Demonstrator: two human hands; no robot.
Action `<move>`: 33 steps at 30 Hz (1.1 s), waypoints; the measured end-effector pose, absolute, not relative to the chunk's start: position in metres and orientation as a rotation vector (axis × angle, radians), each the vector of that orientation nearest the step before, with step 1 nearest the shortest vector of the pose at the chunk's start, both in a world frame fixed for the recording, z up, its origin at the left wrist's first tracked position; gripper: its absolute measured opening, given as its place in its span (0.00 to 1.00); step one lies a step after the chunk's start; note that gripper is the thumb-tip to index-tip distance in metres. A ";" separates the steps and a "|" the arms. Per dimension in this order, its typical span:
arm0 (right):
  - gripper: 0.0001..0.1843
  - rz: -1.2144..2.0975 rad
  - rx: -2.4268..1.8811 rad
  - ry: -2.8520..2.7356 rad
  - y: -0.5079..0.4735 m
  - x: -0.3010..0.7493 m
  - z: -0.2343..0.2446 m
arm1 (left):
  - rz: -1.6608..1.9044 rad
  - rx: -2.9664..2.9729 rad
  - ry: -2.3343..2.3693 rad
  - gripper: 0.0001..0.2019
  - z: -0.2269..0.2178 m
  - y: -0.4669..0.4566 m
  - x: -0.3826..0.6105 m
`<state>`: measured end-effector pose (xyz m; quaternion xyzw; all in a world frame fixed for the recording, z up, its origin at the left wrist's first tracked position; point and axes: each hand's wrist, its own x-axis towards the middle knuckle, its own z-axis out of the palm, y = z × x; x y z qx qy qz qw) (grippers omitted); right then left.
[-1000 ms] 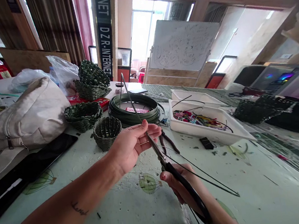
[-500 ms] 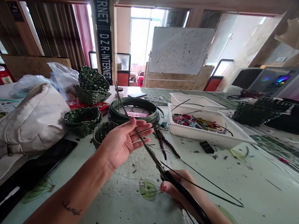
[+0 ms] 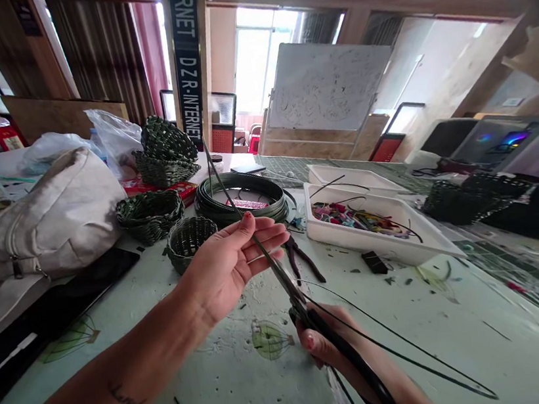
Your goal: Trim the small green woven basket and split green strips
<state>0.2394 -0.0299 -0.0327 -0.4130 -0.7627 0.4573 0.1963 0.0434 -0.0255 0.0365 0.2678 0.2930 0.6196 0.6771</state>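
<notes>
Bare left forearm (image 3: 123, 373) with script tattoo (image 3: 125, 398); fingernails (image 3: 247, 215) painted red.

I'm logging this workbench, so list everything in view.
woven baskets: four, dark green, left of table, two stacked.
coil of flat strip: one, dark green, mid-table.
trays: two, white, right of coil, one holding coloured scraps.
pliers: one, dark, beside tray.
canvas bag: one, off-white, table's left.
flat device: one, black, left table edge.
whiteboard: one, white, scribbled, background.
scissors: one, black handles, in right hand.
thin strands: several, dark, through right hand.
left hand: one, bare, open, over table.
right hand: one, bare, closed around scissors.
</notes>
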 end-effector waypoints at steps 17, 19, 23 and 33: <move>0.35 1.295 -1.257 -1.955 -0.035 0.227 -0.034 | 1.432 0.558 0.673 0.10 0.033 -0.023 0.045; 0.35 1.302 -1.279 -1.935 -0.036 0.226 -0.033 | 1.432 0.551 0.672 0.11 0.033 -0.022 0.044; 0.33 1.311 -1.309 -1.920 -0.036 0.226 -0.033 | 1.438 0.564 0.665 0.10 0.032 -0.022 0.044; 0.31 1.316 -1.319 -1.925 -0.033 0.226 -0.034 | 1.456 0.592 0.660 0.10 0.033 -0.024 0.045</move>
